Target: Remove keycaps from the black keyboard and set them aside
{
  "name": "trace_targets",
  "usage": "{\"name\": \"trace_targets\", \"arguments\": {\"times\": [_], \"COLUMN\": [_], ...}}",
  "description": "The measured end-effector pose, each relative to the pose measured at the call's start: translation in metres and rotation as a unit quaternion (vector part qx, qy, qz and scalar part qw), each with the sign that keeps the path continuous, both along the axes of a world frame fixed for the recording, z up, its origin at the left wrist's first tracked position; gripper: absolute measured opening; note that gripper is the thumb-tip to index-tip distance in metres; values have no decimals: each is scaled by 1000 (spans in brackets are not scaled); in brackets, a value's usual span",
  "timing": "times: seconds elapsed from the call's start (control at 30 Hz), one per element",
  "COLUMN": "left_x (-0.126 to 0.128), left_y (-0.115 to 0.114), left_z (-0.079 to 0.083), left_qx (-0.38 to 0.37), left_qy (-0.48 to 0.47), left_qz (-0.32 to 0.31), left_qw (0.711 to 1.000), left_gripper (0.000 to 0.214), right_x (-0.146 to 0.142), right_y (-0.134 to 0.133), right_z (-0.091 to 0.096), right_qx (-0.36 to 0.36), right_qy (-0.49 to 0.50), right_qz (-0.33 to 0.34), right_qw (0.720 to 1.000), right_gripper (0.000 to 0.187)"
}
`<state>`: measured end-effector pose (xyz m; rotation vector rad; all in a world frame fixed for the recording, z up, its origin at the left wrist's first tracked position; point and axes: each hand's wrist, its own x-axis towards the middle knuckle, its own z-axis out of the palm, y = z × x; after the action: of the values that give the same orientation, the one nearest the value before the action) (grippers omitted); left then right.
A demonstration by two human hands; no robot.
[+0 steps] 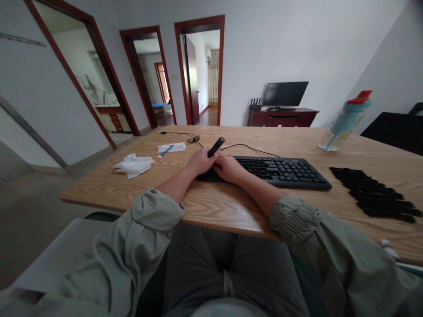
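we hold a slim black stick-shaped tool (216, 146) in our left hand (201, 162), fingers curled tight round its lower end, tip tilted up over the left end of the flat black plastic keyboard (280, 172). our right hand (230, 169) rests on that end, fingers curled downward. best keep the keyboard pinned. the pale wooden table (231, 207) also bears crumpled white tissues (133, 165), a clear bottle (343, 125) and black keycaps (375, 193); doorways beyond.

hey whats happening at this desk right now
A person sits at a wooden table with both hands at the left end of a black keyboard. The left hand grips a slim dark tool, its tip angled up. The right hand rests on the keyboard's left end. Loose black keycaps lie to the right, crumpled tissues to the left.
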<state>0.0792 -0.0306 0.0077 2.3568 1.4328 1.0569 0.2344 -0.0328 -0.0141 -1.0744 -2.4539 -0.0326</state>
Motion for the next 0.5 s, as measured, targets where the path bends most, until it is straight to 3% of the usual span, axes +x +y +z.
{"name": "trace_targets", "arguments": {"times": [0.27,0.5], "left_x": [-2,-4], "left_y": [3,5], "left_z": [-6,-18], "left_qx": [-2,44], "left_qy": [-45,-80], "left_qz": [31,73], "left_qw": [999,993], "left_gripper": [39,41], "right_x": [-2,-3], "right_y": [-1,0], "right_z": [0,-3], "right_qx": [-3,-22], "right_qy": [28,14], "right_qz": [4,-1], "right_qw": [1000,1000], "right_gripper": [25,27]}}
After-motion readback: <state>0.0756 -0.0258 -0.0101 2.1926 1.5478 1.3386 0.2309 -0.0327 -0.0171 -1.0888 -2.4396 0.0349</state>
